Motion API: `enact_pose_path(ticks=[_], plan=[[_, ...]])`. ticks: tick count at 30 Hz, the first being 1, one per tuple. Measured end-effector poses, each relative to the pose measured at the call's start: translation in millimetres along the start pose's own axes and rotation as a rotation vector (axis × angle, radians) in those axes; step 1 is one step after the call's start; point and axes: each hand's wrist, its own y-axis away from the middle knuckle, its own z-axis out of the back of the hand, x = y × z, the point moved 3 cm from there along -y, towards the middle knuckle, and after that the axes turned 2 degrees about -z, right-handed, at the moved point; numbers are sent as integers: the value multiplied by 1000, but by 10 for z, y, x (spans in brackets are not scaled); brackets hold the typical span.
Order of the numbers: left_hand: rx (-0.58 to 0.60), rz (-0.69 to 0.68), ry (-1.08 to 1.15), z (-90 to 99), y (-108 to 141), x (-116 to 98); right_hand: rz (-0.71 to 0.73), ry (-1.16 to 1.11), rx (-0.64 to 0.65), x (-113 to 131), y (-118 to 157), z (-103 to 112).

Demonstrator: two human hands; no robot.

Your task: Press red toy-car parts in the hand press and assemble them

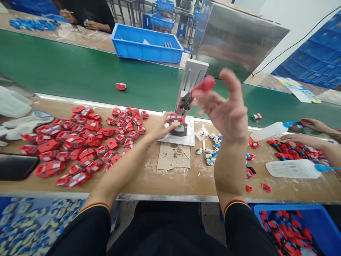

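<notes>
A metal press [192,71] stands on a pale base plate at the middle of the bench. On its grey block [181,130] sits a red toy car part [176,119] with light blue windows and a yellow patch. My left hand [162,127] has its fingers closed round the left side of this part. My right hand [222,106] is raised beside the press's red handle [204,84], its fingers apart and slightly blurred, with nothing held in them. The fingertips overlap the lower edge of the handle; whether they touch it is unclear.
Red car parts [77,131] cover the left bench. Small blue, white and yellow pieces [210,156] and cardboard [170,161] lie near the press. Glue bottles [291,168] and another person's hands [306,137] are at right. A blue bin [146,51] stands beyond the green belt [87,71].
</notes>
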Motion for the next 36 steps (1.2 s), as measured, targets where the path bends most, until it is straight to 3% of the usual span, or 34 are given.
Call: enact_pose_path(ticks=[3, 5, 7, 10, 13, 16, 19, 24, 28, 31, 34, 36], plan=[[19, 8, 8, 12, -25, 9, 87, 90, -115, 83, -475, 123], [21, 15, 48, 6, -39, 22, 117, 251, -221, -111, -548, 205], [11, 17, 83, -1, -48, 39, 96, 381, -275, -475, -376, 232], [9, 1, 104, -6, -60, 74, -108, 423, -312, -1124, 142, 150], [5, -35, 99, 7, -79, 120, -400, 379, -150, -1627, 535, -130], [13, -95, 87, 21, -96, 156, -496, 279, -62, -1857, 603, -400], [-21, -128, 143, 52, -101, 192, -538, 141, -111, -1941, 590, -442], [-197, -60, 227, 166, -75, 335, -707, -189, -253, -1938, 943, -130], [-148, 60, 154, 156, -74, 438, -777, -330, -417, -1986, 1127, 259], [-37, 121, 11, 89, -93, 399, -764, 24, -442, -2176, 920, 621], [41, 146, -98, 14, -123, 300, -733, 528, -311, -2435, 537, 873], [55, 149, -151, -27, -151, 239, -718, 641, -238, -2595, 333, 925]])
